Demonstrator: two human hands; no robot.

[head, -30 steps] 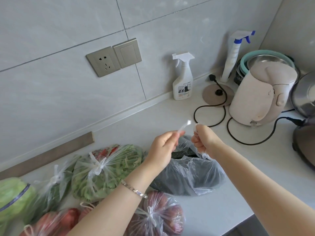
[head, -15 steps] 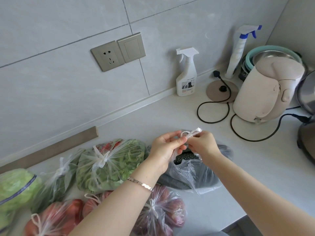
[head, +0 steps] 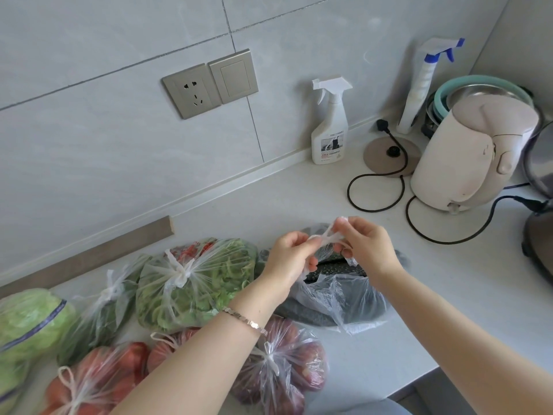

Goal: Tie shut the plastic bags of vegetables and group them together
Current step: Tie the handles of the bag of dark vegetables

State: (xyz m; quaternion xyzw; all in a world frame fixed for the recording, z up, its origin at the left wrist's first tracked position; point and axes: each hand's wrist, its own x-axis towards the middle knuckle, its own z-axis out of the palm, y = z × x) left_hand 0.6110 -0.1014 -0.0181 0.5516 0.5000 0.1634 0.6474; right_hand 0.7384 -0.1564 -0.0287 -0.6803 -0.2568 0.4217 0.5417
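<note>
Thin plastic handles (head: 324,239) are pinched in both grips: your left hand (head: 291,259) and right hand (head: 366,245) over the dark-vegetable bag (head: 344,298) on the surface (head: 449,295). Cross them low, draw tight evenly, then slide it beside the tied greens bag (head: 194,283).

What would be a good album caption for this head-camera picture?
Both hands, left hand and right hand, knot the handles of a dark vegetable bag beside tied bags.

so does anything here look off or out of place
Mostly no. The one oddity is the kettle: it sits on the counter beside its round base, not on it, and the base's plug lies unplugged by the wall. Nothing looks spilled or torn.
</note>
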